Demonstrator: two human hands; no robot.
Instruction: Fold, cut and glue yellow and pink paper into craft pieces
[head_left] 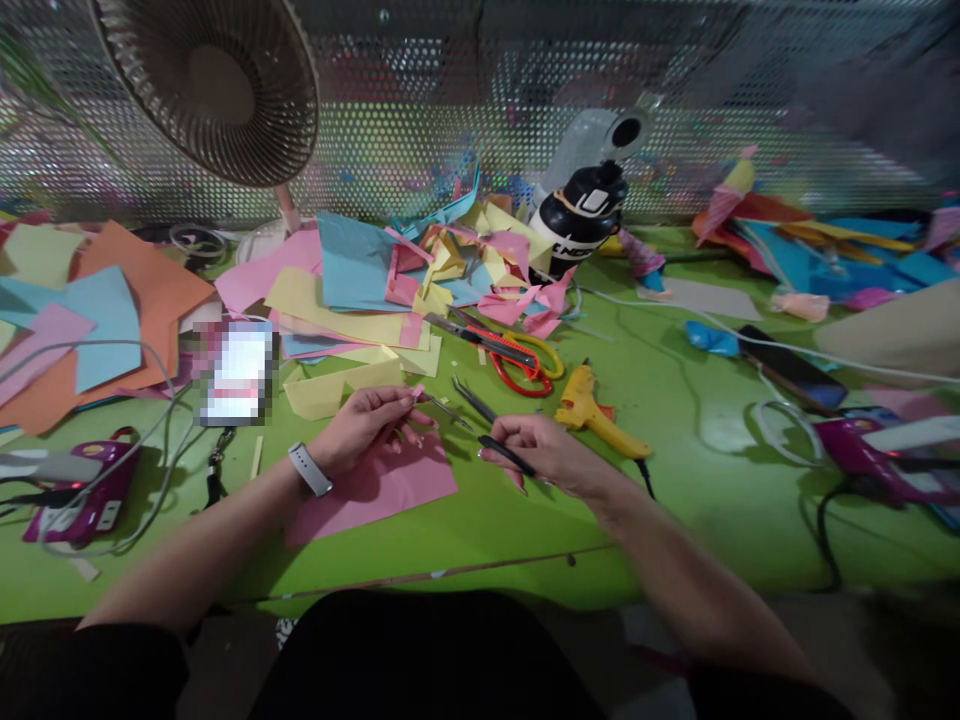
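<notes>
My left hand [375,425], with a watch on its wrist, pinches a small pink piece [418,393] between thumb and fingers, above a pink paper sheet [390,487]. My right hand [544,450] is closed on a dark slim tool [508,455], seemingly tweezers, its tip pointing up and left. Between the hands lies a thin metal-tipped tool [450,410], close to my left fingertips. Another dark, pointed tool [476,400] is just above my right fingers. A yellow glue gun [596,412] rests to the right of my right hand.
Red and yellow scissors [555,355] and a red cutter [514,350] lie beyond my hands. Coloured papers [360,265] and a black bottle [574,225] stand behind. A fan [221,90], a phone [238,375] and a purple power strip [94,490] are at left; cables cross the right side.
</notes>
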